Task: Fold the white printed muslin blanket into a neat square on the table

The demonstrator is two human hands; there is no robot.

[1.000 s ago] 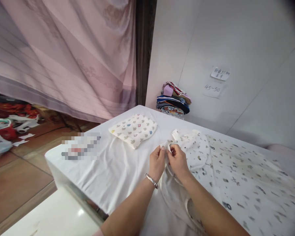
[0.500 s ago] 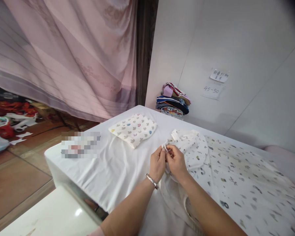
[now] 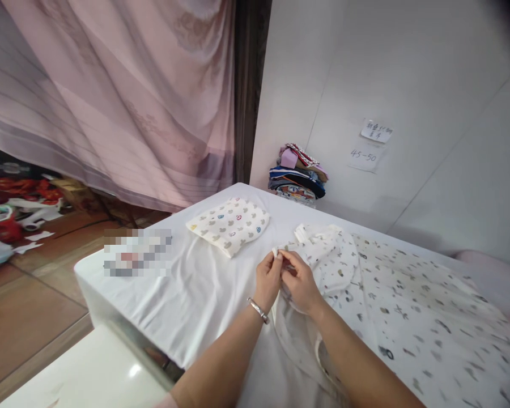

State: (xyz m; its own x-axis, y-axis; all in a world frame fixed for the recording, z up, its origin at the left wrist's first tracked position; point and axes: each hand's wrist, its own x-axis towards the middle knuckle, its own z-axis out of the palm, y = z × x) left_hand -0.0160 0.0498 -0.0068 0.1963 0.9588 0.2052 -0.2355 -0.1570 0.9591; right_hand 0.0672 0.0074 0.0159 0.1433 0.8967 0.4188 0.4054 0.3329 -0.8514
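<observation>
A thin white cloth (image 3: pixel 399 309) with small grey and brown prints is spread over the right side of the table, its near-left part bunched up. My left hand (image 3: pixel 267 281) pinches a narrow fold of that cloth's edge between thumb and fingers, the fold's tip poking up above them. Right beside it, touching, my right hand (image 3: pixel 301 286) is closed on the same edge, fingertips against the left thumb. What lies between the fingertips is partly hidden. Beyond my hands, to the left, lies a folded white cloth (image 3: pixel 232 224) with mushroom prints.
A white sheet covers the table (image 3: pixel 182 294). A stack of folded clothes (image 3: pixel 298 175) stands at its far edge by the wall. A blurred-out item (image 3: pixel 137 252) lies near the left corner. A pink curtain (image 3: pixel 144 102) hangs behind. A glossy white surface (image 3: pixel 89 368) is at lower left.
Both hands have shifted slightly left, still holding the cloth's edge. The right fingers have moved a little along the fold. The folded cloth with mushrooms lies as before.
</observation>
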